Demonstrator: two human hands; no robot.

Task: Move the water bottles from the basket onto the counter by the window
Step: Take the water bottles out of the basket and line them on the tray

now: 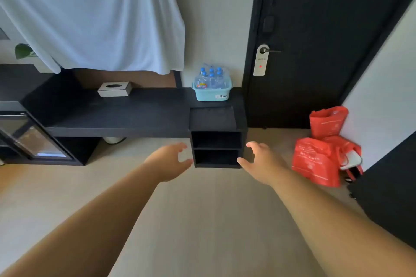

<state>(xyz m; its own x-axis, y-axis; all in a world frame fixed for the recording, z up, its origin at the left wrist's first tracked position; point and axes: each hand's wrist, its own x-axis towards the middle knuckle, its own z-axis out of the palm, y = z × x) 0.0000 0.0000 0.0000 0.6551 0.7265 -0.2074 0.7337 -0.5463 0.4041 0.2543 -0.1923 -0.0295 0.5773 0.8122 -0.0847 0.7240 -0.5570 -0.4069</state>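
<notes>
The task looks not yet begun, as far as one can judge. All the water bottles (211, 77) that can be seen stand upright and close together inside the light blue basket (212, 93), their blue caps above its rim (the exact number is hard to count, because the clear bodies blend into each other). The basket sits on the black counter (126, 114), at its right end, just beside the dark door (319, 51) and against the wall. No bottle stands outside the basket. To the left of the basket, well apart from it on the same counter, there is a tissue box (114, 89), and further left of the basket a pale cloth (90, 16) hangs down; no window is plainly shown, so the place of delivery I cannot point out.

So every bottle is left to move.

The left hand (167, 162) and the right hand (261, 163) are both stretched forward, well below the basket and far from it, over the floor in front of the open shelf unit (217, 148) that stands under the basket. Each grip is wide open, the thumb and fingers curved like a loose C, and holds nothing and touches nothing. In my judgement they are prepared to take the basket or a bottle from both sides.
</notes>
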